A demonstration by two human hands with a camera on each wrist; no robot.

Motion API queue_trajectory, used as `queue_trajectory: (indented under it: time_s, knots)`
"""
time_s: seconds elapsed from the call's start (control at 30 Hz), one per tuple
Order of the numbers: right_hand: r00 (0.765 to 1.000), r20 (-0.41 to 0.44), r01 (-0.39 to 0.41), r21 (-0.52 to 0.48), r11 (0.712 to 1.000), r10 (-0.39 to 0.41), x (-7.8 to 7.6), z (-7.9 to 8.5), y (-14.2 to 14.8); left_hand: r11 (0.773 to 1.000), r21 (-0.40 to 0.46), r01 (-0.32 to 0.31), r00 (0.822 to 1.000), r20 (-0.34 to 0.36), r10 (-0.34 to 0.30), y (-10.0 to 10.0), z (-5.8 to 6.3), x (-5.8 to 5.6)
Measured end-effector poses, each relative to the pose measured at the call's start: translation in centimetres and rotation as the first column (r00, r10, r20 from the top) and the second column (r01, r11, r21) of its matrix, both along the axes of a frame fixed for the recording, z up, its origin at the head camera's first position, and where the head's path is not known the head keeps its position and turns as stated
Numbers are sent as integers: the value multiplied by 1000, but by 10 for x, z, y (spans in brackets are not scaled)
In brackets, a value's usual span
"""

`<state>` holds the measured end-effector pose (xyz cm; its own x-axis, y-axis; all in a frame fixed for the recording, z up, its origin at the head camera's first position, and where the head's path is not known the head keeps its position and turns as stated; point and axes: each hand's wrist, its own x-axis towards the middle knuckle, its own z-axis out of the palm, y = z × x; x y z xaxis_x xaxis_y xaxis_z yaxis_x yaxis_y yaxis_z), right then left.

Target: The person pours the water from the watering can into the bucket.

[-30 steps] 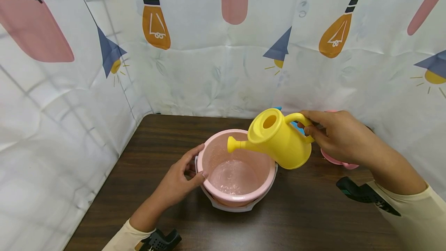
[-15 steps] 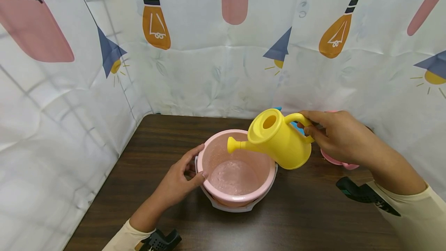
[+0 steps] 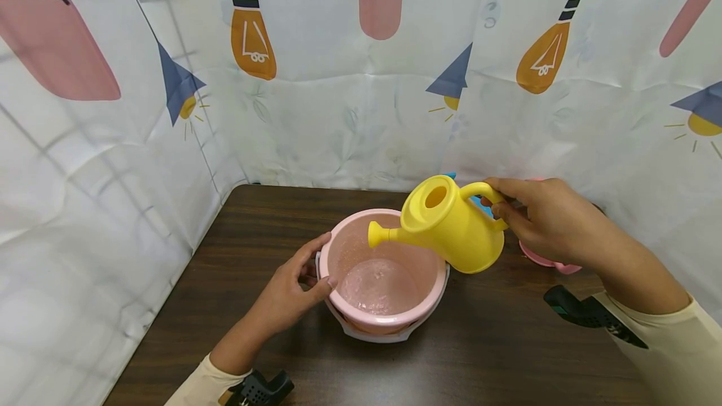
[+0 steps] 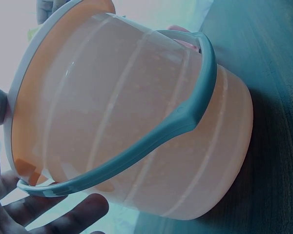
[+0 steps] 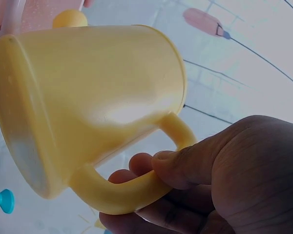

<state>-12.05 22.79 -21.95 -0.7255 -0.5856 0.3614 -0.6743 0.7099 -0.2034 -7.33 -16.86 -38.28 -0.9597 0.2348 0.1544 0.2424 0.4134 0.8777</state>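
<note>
A yellow watering can is tilted over the pink bucket, its spout pointing into the bucket's mouth. My right hand grips the can by its looped handle; in the right wrist view, the thumb and fingers wrap the handle. Water lies rippling at the bottom of the bucket. At the bucket's left side my left hand holds the rim, thumb over it and fingers outside. The bucket's carrying handle hangs down against its wall in the left wrist view.
The bucket stands on a dark wooden table. Behind the right hand sits a pink item, mostly hidden. A blue item shows behind the watering can. A white patterned curtain closes off the back and left.
Both hands, the watering can and the bucket keep their places. Only the ripples on the water in the bucket differ.
</note>
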Motion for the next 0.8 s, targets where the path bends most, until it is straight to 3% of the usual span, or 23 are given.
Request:
queue_trajectory:
  time_s: [0.8]
  knots:
    - [1000,9,14,11,1000,-14,1,2,-3,1000,12,8,1000,-1,-8,0,0,0]
